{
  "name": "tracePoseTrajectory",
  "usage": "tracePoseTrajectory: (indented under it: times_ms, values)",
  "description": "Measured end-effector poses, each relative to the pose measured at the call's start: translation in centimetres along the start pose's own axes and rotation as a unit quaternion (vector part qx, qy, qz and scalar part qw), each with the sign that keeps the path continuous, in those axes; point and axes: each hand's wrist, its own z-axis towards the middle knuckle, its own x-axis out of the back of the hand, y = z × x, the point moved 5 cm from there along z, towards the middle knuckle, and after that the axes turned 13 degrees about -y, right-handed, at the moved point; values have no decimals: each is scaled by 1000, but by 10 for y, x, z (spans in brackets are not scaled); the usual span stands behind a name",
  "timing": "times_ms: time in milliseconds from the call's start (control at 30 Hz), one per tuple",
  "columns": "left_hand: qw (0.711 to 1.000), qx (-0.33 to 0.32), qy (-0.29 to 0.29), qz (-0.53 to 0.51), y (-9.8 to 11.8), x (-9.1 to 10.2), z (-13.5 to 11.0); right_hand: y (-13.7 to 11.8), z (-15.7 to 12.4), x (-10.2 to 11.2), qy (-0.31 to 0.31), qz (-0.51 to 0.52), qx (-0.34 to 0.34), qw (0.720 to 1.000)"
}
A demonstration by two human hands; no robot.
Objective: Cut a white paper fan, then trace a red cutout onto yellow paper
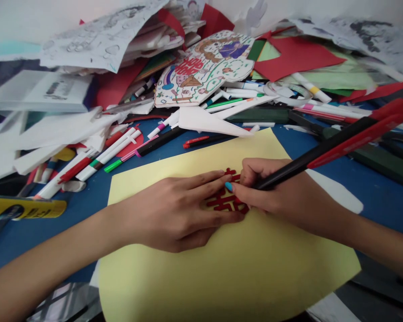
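red paper cutout lies on yellow card, pinned beneath the open, spread left hand; just beside it, the right hand is clamped around a black marker.

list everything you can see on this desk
pale yellow paper sheet: 1, pale yellow, on the table under the hands
paper cutout: 1, red, on the sheet
marker: 1, black and red, in right hand
loose markers: several, mostly white, left of the sheet
decorated card: 1, multicoloured, top centre
red paper: 1 large piece, red, back right
folded paper: 1, white, just beyond the sheet
table: 1, blue, under it all
left hand: flat on the cutout
right hand: gripping the marker
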Motion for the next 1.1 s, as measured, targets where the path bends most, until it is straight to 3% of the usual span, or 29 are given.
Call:
tracePoseTrajectory:
  times_ms: [1100]
  values:
    - [1000,-5,8,-4,1,2,1,1,3,-4,-20,5,5,1000]
